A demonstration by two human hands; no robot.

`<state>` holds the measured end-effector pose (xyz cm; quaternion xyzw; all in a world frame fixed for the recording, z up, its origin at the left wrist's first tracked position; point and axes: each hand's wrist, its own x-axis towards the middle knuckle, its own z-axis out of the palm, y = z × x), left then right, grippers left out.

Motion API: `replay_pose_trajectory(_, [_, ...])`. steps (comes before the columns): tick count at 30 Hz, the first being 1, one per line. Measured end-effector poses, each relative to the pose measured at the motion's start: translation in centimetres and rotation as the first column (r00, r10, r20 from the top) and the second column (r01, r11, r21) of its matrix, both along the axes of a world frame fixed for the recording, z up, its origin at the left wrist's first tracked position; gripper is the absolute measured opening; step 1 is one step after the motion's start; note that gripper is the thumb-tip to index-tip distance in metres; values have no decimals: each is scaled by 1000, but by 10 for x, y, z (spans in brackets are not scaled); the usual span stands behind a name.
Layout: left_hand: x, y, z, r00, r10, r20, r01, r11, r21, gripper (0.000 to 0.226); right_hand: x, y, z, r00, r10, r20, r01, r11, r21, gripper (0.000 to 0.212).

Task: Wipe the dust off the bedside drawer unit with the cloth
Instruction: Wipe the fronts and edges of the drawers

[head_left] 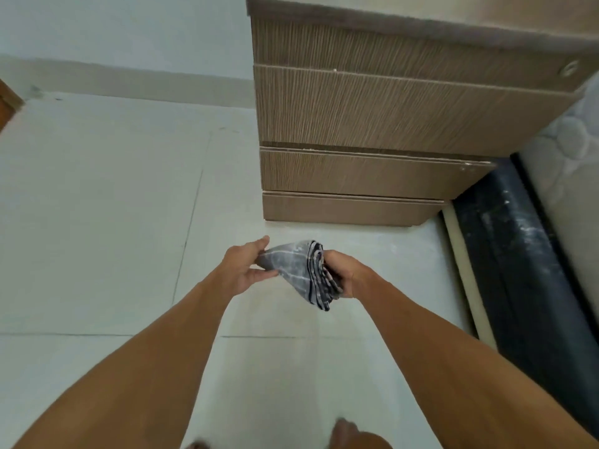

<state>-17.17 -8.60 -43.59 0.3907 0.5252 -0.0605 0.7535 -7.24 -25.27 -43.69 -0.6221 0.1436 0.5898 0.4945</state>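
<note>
Grey striped cloth (299,273), folded into a thick pad, sits between our two hands just below the middle of the frame, held over the floor (97,222) and not yet touching the unit (372,118). Our right hand (348,275) grips the stacked fold edges, fingers closed around them; our left hand (241,268) pinches the opposite corner between thumb and fingers. The unit stands in the upper right, wood-grain, with its drawers all shut, so we cannot see whether anything is inside them; nothing shows on the sliver of its top in view.

We judge the step in hand is readying the cloth. To do it well, we would keep the folds square so a flat, clean face meets the wood, then wipe from the top down, following the grain and running the pad along the ledges between drawer fronts, where dust probably gathers. A bed (570,150) crowds the right edge, so that side looks hard to reach.
</note>
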Motion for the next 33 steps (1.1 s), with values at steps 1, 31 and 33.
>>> replay_pose_trajectory(1, [-4,-1,20,1000,19,-16,-19,1000,4,27,-6,0,18,1000,27,5,-27,999,-18,30])
replay_pose_trajectory(31, [161,90,406,997,-66,45,50,957,287,29,164,128,396,914,-186,360,205,979,-15,41])
replay_pose_trajectory(33, [171,85,388,998,-61,3,56,942,331,25,173,124,383,910,-165,380,188,982,-25,39])
